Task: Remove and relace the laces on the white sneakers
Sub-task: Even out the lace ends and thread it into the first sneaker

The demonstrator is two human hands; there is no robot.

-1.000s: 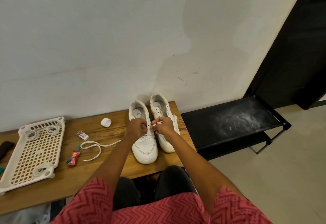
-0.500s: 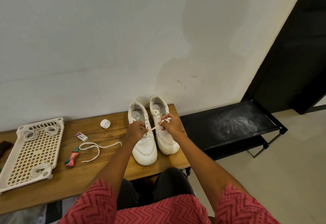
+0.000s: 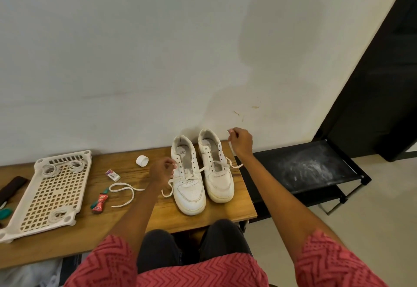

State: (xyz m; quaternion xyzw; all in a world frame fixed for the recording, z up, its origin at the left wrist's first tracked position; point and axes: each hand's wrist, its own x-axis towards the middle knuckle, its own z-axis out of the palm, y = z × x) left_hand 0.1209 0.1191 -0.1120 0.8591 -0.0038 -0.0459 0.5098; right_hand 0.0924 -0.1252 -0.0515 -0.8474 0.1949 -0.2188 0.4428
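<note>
Two white sneakers stand side by side on the wooden bench (image 3: 214, 219), toes toward me. A white lace (image 3: 204, 169) crosses the lowest eyelets of the left sneaker (image 3: 189, 193) and runs over the right sneaker (image 3: 220, 181). My right hand (image 3: 240, 143) pinches one lace end, raised beside the right sneaker's heel. Beside the left sneaker's eyelets my left hand (image 3: 162, 171) pinches the other end, which loops down to the bench. The right sneaker's own eyelets look bare. A second loose lace (image 3: 126, 193) lies on the bench to the left.
A white perforated tray (image 3: 48, 193) with coiled laces lies at the left. A white tape roll (image 3: 142, 160), a small eraser (image 3: 112, 175) and a red and green wrapper (image 3: 99, 203) lie nearby. A black rack (image 3: 302, 167) stands to the right, the wall behind.
My right hand has pulled its lace end up and away to the right, drawing the lace through the left sneaker's eyelets. My left hand moved a little to the left.
</note>
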